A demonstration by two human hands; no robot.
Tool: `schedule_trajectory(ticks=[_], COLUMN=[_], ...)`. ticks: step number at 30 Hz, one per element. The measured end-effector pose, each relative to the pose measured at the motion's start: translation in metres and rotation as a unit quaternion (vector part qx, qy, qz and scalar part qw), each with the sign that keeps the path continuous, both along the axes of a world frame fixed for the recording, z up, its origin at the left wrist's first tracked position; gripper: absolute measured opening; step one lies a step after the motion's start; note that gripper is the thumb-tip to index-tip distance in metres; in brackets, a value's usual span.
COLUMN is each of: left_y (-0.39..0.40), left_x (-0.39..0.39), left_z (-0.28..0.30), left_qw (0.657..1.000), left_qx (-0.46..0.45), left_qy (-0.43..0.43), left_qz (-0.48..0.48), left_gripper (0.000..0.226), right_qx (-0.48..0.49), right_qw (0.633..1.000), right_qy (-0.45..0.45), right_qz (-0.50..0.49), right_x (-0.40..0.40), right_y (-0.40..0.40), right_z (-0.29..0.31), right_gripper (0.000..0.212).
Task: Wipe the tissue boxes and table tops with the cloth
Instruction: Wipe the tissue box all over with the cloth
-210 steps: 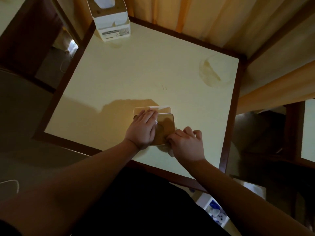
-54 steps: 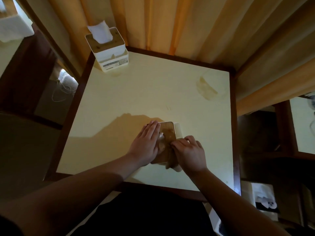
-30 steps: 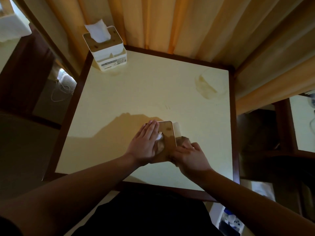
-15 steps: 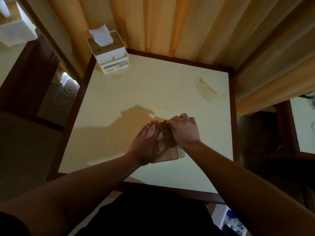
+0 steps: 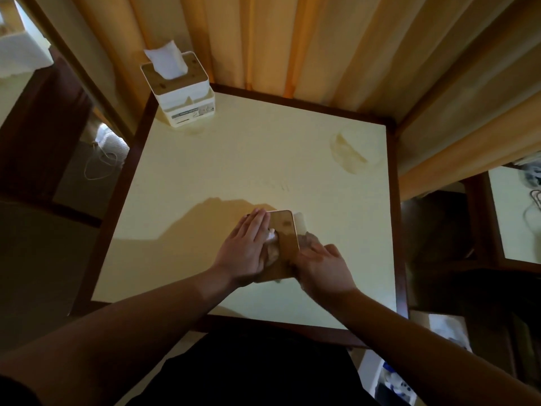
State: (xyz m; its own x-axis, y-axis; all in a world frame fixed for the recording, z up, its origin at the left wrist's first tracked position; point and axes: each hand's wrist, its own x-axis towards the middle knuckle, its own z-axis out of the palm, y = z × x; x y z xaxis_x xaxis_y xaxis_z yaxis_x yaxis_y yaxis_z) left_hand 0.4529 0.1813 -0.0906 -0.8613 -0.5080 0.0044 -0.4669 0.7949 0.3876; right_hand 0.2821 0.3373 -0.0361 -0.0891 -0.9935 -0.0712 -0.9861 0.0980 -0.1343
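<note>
- Presently, the near tissue box [image 5: 283, 241] stands on the table [image 5: 234, 159], toward its near edge.
- Left hand [image 5: 244, 252] lies flat, fingers straight, against the box's left side.
- Right hand [image 5: 325, 268] presses the cloth [image 5: 308, 240] to the box's right side; motion blur, so its hold cannot be judged.
- Second tissue box [image 5: 183, 90] stands at the far left corner.

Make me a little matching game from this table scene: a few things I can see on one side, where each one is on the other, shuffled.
Things:
1. left hand
2. cloth
3. far tissue box
4. brown stain

Places:
A. table's far right corner
B. flat on the near tissue box top
C. table's far left corner
D. under the right hand, beside the near box

Pairs: 1-B, 2-D, 3-C, 4-A
</note>
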Motion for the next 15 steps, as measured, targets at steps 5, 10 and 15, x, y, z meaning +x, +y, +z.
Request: schedule_trajectory(ticks=[5,10,15], left_y=[0.000,0.000,0.001], left_x=[0.000,0.000,-0.001], left_z=[-0.001,-0.001,0.001], left_qw=[1.000,1.000,1.000], left_qx=[0.003,0.001,0.013], left_qy=[0.001,0.005,0.015], left_qz=[0.001,0.000,0.005], left_gripper=[0.071,0.068,0.070], right_qx=[0.007,0.028,-0.036], right_qw=[0.996,0.998,0.996], right_qy=[0.029,0.055,0.051], right_qz=[0.086,0.021,-0.064], right_x=[-0.006,-0.016,-0.019], right_y=[0.008,-0.036,-0.085], right_z=[0.004,0.001,-0.003], right_gripper=[0.007,0.031,0.011])
